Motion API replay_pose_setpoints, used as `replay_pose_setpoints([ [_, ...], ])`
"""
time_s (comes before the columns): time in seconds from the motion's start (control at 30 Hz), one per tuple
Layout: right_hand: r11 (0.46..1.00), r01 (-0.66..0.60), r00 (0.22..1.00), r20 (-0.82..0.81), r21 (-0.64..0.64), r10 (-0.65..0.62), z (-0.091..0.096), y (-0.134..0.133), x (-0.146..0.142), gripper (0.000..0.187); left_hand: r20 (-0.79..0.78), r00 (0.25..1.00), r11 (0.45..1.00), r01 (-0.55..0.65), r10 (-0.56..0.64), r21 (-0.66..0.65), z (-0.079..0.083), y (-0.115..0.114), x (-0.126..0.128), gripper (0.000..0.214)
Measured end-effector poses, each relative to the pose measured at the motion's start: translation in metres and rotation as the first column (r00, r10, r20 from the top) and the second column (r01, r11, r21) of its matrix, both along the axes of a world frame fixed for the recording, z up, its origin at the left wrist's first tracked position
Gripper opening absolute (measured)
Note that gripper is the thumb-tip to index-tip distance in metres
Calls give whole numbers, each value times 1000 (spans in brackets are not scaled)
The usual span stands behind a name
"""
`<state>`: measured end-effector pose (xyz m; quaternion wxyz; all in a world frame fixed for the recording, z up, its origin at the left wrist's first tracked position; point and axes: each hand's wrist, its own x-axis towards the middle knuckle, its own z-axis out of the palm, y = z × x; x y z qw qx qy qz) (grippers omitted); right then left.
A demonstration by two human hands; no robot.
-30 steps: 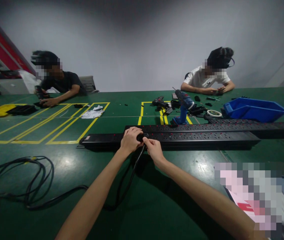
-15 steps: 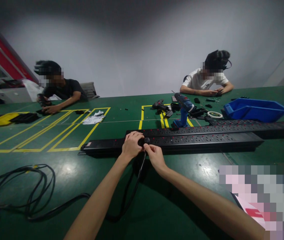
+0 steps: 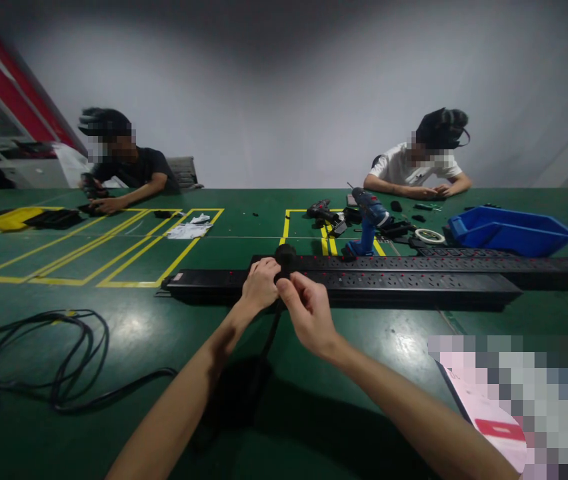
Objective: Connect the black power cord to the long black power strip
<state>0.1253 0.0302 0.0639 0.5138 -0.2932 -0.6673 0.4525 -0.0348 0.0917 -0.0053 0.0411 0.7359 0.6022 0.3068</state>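
Observation:
Both my hands are together at the middle of the view, closed on a round black plug point(image 3: 285, 255) with its cable point(image 3: 273, 330) hanging down toward me. My left hand point(image 3: 262, 283) grips it from the left. My right hand point(image 3: 310, 308) has thumb and fingers pinched at its lower part, where the cable comes out. Its front details are too dark to tell. Just behind and under the hands lies a long black power strip point(image 3: 389, 288) with a row of sockets. A second power strip point(image 3: 464, 264) lies directly behind it.
Coiled black cable point(image 3: 59, 363) lies at left. Beyond the strips are a blue drill point(image 3: 370, 213) standing upright, a tape roll point(image 3: 429, 236) and a blue bin point(image 3: 509, 230). A partly blurred pink-and-white item point(image 3: 489, 407) is at lower right. Two people point(image 3: 137, 167) point(image 3: 421, 167) sit opposite.
The plug has come up from the power strip's surface and stands higher between my hands, its round body now showing. My right hand has turned and shifted slightly. The camera view has tilted a little.

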Motion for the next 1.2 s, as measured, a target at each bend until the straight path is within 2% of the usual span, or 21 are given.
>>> replay_pose_setpoints([
  [0.13,999,7,999,-37,-49,-9,-35,4,-8,43,-31,1000,1000,-1,2,23,2,-1,-1,24],
  [0.27,997,-34,999,32,-71,36,-67,9,-10,45,-101,993,998,61,-60,15,-6,9,-5,22],
  [0.33,993,-71,995,66,-95,77,-80,9,-10,46,-118,991,998,63,-60,25,-11,15,-7,32],
  [0.5,990,-56,993,94,-127,68,-102,12,-9,51,-116,992,997,53,-46,57,-17,19,-8,41],
  [0.63,987,-73,991,101,-141,87,-110,14,-9,51,-109,993,996,61,-54,69,-14,18,-7,46],
  [0.9,973,-105,985,116,-204,131,-111,16,-10,52,-106,990,994,97,-93,39,-7,18,-10,49],
  [1.1,970,-124,975,154,-211,159,-114,16,-9,50,-106,978,983,174,-178,-51,-1,21,-25,51],
  [1.2,970,-134,967,186,-201,172,-115,17,-10,50,-118,978,984,165,-172,-66,4,21,-37,60],
])
